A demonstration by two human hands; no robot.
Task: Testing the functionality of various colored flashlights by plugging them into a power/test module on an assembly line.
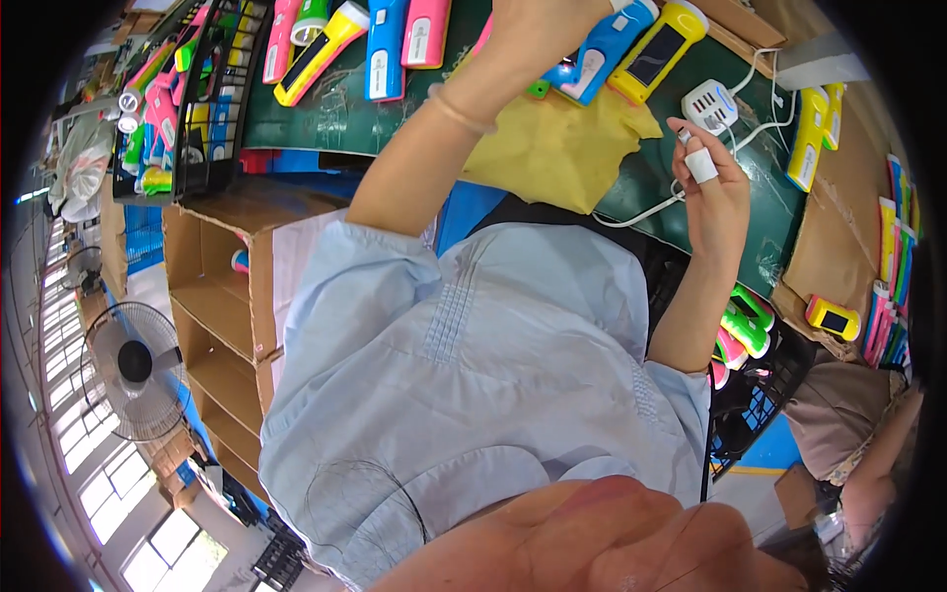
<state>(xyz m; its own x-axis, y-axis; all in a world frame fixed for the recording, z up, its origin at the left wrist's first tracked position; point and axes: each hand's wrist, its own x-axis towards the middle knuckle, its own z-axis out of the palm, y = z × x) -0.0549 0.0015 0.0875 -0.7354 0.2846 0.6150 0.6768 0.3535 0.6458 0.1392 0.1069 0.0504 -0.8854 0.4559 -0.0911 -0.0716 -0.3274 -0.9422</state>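
Observation:
My right hand [712, 192] pinches a white cable plug [685, 136] with a small metal tip. A wide white piece shows at the same fingers; whether it is the plug's body or a finger wrap I cannot tell. Beside this hand lies a white charging hub [708, 105] with several ports. My left hand [552, 35] reaches to the far edge over the torches, its fingertips partly cut off by the frame. Close by it are a blue torch [604, 59] and a yellow torch [659, 51] with a dark panel. What the left fingers hold is hidden.
A yellow cloth [562, 148] lies on the green tabletop [345, 123]. More torches, such as a pink one [426, 35], line the far side. A black crate [232, 118] of torches stands left, above a cardboard shelf [212, 335]. White cords [774, 123] loop at right.

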